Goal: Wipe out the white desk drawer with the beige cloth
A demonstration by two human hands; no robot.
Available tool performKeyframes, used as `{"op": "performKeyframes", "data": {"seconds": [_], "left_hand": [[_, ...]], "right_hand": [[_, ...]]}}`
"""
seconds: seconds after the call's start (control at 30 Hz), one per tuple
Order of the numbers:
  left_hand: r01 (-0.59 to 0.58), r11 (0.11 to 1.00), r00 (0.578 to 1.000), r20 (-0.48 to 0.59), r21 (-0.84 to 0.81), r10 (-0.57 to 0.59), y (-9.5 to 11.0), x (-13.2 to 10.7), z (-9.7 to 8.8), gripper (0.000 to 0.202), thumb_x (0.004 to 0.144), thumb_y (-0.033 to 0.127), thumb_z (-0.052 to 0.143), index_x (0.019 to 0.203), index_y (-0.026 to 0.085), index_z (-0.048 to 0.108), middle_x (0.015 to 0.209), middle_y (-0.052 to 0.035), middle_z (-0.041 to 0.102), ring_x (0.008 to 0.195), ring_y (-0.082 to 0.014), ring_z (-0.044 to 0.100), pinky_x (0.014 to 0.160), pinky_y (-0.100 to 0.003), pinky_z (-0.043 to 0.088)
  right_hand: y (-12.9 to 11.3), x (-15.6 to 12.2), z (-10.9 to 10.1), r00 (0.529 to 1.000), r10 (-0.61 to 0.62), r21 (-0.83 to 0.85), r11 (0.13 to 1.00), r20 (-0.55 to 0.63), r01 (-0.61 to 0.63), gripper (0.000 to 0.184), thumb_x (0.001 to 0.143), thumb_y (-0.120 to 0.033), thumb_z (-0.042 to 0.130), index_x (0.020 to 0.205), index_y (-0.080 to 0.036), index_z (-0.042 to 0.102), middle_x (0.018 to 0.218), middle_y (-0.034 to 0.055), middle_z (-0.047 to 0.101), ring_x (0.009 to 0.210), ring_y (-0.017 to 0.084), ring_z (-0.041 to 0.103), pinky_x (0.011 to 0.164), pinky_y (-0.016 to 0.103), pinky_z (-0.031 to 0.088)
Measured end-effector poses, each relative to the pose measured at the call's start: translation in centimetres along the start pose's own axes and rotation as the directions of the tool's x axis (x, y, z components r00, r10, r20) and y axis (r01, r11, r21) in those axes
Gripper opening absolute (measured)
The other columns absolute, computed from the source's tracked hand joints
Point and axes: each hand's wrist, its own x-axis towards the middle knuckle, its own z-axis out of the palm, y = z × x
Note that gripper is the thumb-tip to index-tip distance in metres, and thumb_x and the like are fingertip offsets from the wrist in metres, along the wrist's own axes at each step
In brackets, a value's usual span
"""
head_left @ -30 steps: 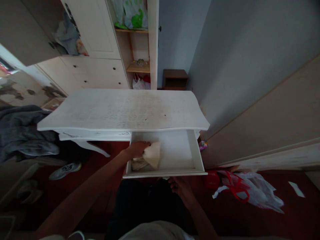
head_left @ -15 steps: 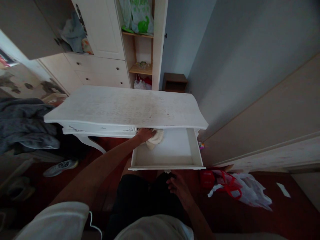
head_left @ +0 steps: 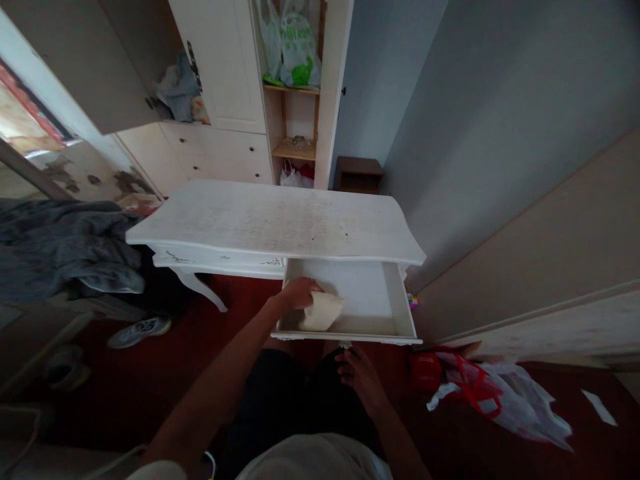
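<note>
My left hand [head_left: 301,293] is inside the pulled-out white drawer [head_left: 367,283], its fingers closed on a cream cloth [head_left: 325,312]. The cloth lies bunched against the drawer bottom, close to the front left corner. Below the drawer front, my right hand [head_left: 361,379] has curled fingers, with the fingertips at the small drawer knob [head_left: 345,345]. The drawer belongs to a white desk [head_left: 270,213] whose top has grey-brown smudges. To the left, a second drawer [head_left: 225,259] is closed.
A white wardrobe [head_left: 225,73] with one door open stands behind the desk, beside shelves with plastic bags [head_left: 299,53]. Grey clothing [head_left: 70,247] is heaped at left above a shoe [head_left: 140,332]. Red and white bags [head_left: 520,400] lie on the floor at right.
My left hand has drawn the cloth from the back left of the drawer toward its front. My right hand stays by the drawer knob. The camera view has shifted slightly.
</note>
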Motion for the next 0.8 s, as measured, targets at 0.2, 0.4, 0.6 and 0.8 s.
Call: {"op": "performKeyframes", "data": {"seconds": [0.2,0.4,0.6,0.8], "left_hand": [[-0.025,0.922,0.950,-0.297,-0.387,-0.099,1.6,-5.9,3.8,0.063,0.064,-0.004,0.053,0.115,0.028,0.074,0.112,-0.0022,0.073,0.106,-0.0164,0.066,0.099,-0.029,0.052],[-0.063,0.909,0.540,-0.780,-0.411,-0.315,0.6,-7.7,2.0,0.045,0.081,0.010,0.058,0.119,0.031,0.071,0.125,-0.0045,0.065,0.115,-0.0194,0.059,0.103,-0.037,0.052],[0.014,0.971,0.704,-0.687,-0.240,-0.180,-2.7,-4.9,-0.8,0.064,0.069,-0.004,0.052,0.121,0.028,0.071,0.126,-0.0067,0.066,0.117,-0.0225,0.058,0.106,-0.044,0.049],[-0.155,0.924,0.823,-0.563,-0.350,-0.076,-2.8,-7.7,0.1,0.042,0.073,0.005,0.061,0.106,0.025,0.077,0.106,-0.0057,0.073,0.102,-0.0186,0.063,0.098,-0.037,0.052]], "right_hand": [[0.4,0.6,-0.4,1.000,0.025,-0.019,0.999,-0.008,-0.025,0.064,0.054,-0.054,0.090,0.099,-0.021,0.060,0.087,0.0056,0.074,0.064,0.015,0.064,0.056,0.024,0.046],[0.0,0.8,-0.3,1.000,0.023,-0.062,0.998,-0.017,-0.024,0.065,0.050,-0.055,0.090,0.097,-0.021,0.062,0.083,0.0055,0.073,0.063,0.016,0.063,0.056,0.026,0.045],[0.5,1.1,0.5,1.000,-0.020,-0.097,0.995,-0.025,0.017,0.054,0.058,-0.052,0.088,0.094,-0.021,0.063,0.087,0.0057,0.073,0.067,0.016,0.064,0.060,0.027,0.047],[0.4,1.2,1.1,0.998,0.004,-0.060,0.998,-0.069,-0.008,0.058,0.051,-0.052,0.091,0.089,-0.020,0.063,0.084,0.0051,0.073,0.064,0.016,0.064,0.059,0.026,0.047]]}}
